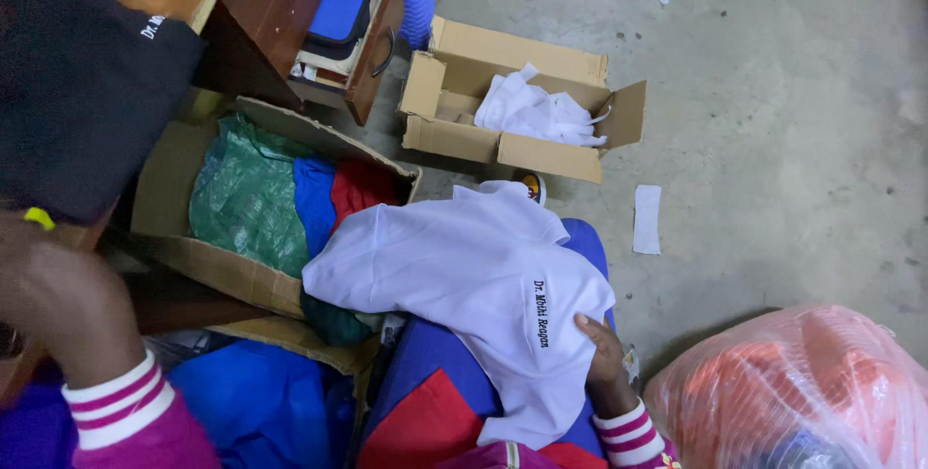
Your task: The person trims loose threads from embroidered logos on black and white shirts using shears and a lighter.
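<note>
Concrete floor [773,92] lies behind. Left of the white shirt [464,276], the left hand [58,305] is raised, grip hidden. Right hand [604,353] pinches the shirt's lower edge on the lap; sorting garments seems underway, so next comes a firmer hold.

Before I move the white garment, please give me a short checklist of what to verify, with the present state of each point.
1. Right hand touches the white garment: ok, its fingers rest on the cloth near the embroidered area.
2. Firm grasp on the cloth: cannot tell.
3. Left hand is free: cannot tell, it is blurred at the frame edge.
4. Garment lies unobstructed: ok, nothing sits on it.
5. Large cardboard box has room: not ok, green, blue and red items fill it.
6. Small cardboard box is open: ok, white cloth inside.
</note>
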